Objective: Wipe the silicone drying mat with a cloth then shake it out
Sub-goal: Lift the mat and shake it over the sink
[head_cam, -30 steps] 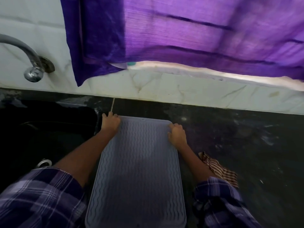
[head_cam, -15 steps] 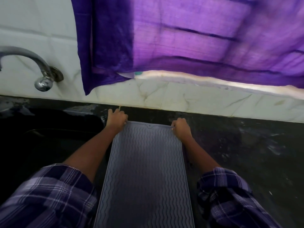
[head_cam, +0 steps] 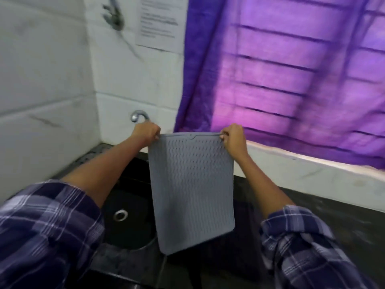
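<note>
Nearest, our plaid sleeves (head_cam: 48, 230) frame the black sink (head_cam: 129, 207). Above it we hold the grey silicone drying mat (head_cam: 192, 195) hanging upright, our left hand (head_cam: 145, 133) and right hand (head_cam: 234, 137) pinching its top corners. Beyond stand a tap (head_cam: 139, 115) and a purple curtain (head_cam: 281, 76).

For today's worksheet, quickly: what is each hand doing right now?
Left hand: closed, gripping the mat's top left corner.
Right hand: closed, gripping its top right corner.
</note>
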`<state>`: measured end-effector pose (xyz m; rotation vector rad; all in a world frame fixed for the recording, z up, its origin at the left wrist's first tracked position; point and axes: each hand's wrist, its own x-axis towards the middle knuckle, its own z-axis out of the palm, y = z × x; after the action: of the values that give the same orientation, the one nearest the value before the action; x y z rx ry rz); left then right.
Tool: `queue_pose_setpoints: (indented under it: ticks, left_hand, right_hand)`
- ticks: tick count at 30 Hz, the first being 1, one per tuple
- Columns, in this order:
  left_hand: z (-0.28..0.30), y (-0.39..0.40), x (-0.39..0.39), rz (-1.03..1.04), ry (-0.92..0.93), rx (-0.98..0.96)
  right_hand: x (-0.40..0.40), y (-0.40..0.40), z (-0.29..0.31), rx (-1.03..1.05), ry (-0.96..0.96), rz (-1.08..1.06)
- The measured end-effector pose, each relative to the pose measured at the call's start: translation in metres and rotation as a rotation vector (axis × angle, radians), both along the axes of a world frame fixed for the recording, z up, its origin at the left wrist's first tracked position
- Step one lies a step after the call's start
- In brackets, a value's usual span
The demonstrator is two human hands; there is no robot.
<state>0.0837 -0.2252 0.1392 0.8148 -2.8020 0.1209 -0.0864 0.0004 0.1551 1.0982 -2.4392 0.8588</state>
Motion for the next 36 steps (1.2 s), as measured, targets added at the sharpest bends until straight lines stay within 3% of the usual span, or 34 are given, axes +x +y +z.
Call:
queue_pose_setpoints:
  ticks: [6, 10, 13, 17, 21, 25, 36]
  left_hand:
    - [0.107, -0.030, 0.091, 0.108, 0.281, -0.116]
    - [0.121, -0.047, 0.123, 0.145, 0.587, -0.211]
    - [0.090, -0.065, 0.130, 0.183, 0.359, -0.204]
    - [0.047, -0.108, 0.135, 0.310, 0.491, -0.105]
    - [0.014, -0.147, 0.137, 0.349, 0.382, 0.040]
    - [-0.005, -0.165, 0.139, 0.250, 0.292, 0.181]
    - [0.002, -0.171, 0.155, 0.168, 0.341, 0.312]
  right_hand:
    - [0.049, -0.049, 0.094, -0.108, 0.187, 0.082]
    - [0.074, -0.083, 0.112, -0.234, 0.253, 0.127]
    - [0.093, -0.119, 0.085, 0.037, 0.200, 0.219]
    - [0.098, -0.163, 0.053, -0.075, 0.106, 0.184]
    - [0.094, -0.193, 0.014, 0.089, -0.076, 0.128]
    - [0.088, -0.200, -0.010, 0.226, -0.112, 0.150]
    - [0.104, -0.199, -0.013, 0.155, -0.069, 0.034]
